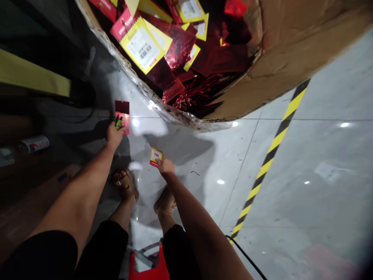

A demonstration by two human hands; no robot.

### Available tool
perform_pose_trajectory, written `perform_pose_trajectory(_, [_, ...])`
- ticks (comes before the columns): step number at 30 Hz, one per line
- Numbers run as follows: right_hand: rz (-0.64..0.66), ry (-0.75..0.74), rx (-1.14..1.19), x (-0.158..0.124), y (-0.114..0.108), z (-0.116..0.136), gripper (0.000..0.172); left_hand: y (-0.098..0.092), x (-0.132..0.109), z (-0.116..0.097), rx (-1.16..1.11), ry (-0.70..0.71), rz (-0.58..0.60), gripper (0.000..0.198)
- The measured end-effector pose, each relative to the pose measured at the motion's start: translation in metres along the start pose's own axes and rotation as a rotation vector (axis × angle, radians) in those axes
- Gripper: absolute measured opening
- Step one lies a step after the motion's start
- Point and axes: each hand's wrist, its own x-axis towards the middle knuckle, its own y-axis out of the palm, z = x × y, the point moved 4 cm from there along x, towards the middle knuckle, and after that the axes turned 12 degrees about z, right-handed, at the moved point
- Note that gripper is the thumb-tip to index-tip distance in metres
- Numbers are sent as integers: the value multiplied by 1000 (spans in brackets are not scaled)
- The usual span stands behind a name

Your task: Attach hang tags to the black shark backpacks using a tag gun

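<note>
My left hand [114, 136] is closed on the lower part of a small red packet [122, 107]. A small green and black piece [119, 123] shows against the packet, beside my fingers. To the right and a little lower, my right hand [167, 167] pinches a yellow and red card tag [156, 154] with a pale printed middle. The two hands are apart, both above the floor. Ahead of them stands a large cardboard box [291, 42] holding many shiny red packets [180, 44], several with yellow barcode tags [143, 46].
Black and yellow tape [266, 161] runs across the pale tiled floor [320, 194] on the right. A yellow bar [32, 74] and a labelled bottle [36, 144] are at the left. Below are a red stool [151, 270] and a black cable [247, 256].
</note>
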Motion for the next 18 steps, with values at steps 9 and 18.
perform_pose_trajectory(9, [-127,-185,316,-154,-8,26,35,6,-225,11,-361,-70,161,27])
perform_pose_trajectory(18, [-165,-477,383,-401,-65,127,33,-149,-436,-103,-635,132,216,41])
